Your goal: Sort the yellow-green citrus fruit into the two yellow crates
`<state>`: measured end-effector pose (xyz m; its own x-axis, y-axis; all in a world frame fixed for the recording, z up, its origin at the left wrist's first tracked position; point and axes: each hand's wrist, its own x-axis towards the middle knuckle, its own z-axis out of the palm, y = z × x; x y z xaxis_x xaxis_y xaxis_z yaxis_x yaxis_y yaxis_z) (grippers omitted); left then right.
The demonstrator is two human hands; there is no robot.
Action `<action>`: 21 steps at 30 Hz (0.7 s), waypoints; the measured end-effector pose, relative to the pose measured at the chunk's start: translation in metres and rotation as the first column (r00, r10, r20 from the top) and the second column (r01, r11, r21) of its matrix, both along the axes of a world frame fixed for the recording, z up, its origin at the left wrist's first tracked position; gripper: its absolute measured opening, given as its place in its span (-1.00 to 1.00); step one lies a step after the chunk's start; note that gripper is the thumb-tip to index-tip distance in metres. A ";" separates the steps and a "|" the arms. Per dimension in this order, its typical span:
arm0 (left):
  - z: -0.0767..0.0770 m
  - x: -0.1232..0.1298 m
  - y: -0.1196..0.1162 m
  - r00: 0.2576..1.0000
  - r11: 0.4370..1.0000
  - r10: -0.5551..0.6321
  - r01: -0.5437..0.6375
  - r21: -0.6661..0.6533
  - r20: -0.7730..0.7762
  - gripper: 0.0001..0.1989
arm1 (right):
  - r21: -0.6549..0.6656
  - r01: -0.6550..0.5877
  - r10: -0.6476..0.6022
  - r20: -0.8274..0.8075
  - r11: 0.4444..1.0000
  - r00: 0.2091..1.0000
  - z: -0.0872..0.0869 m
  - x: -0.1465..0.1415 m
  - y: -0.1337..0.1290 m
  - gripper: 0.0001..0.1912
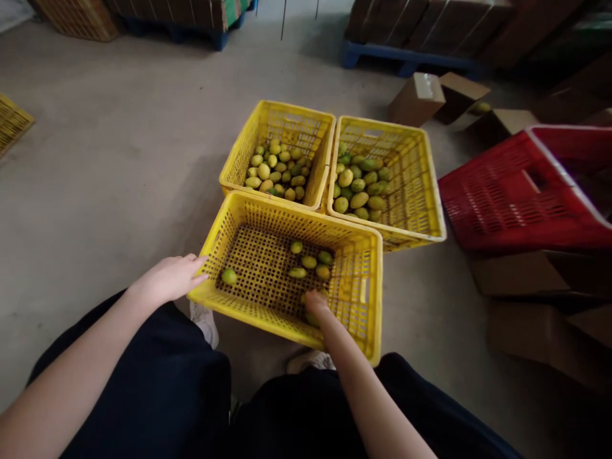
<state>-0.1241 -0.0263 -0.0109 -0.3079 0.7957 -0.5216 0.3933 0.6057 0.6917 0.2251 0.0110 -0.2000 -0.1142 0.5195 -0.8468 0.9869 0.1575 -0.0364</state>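
Observation:
A yellow plastic crate (351, 239) stands on the floor right in front of my knees, holding a few green-yellow mangoes (310, 262). My left hand (171, 278) rests on the crate's left rim, fingers stretched over the edge. My right hand (315, 302) reaches down inside the crate near its front wall, fingers closed around a mango (312, 319) that is mostly hidden under the hand. One mango (229, 276) lies apart near the left wall.
Two more yellow crates sit behind: the left crate (268, 115) with several small mangoes, the right crate (421, 191) with larger ones. A red crate (507, 197) lies on cardboard boxes (516, 274) at right. Pallets with cartons (406, 60) line the back. Another yellow crate (12, 121) at far left.

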 end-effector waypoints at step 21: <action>0.016 0.063 0.019 0.928 0.929 -0.368 0.370 -0.018 0.054 -0.82 | -0.305 0.581 -0.287 -0.950 0.755 -0.126 0.272 0.035 0.044 -0.47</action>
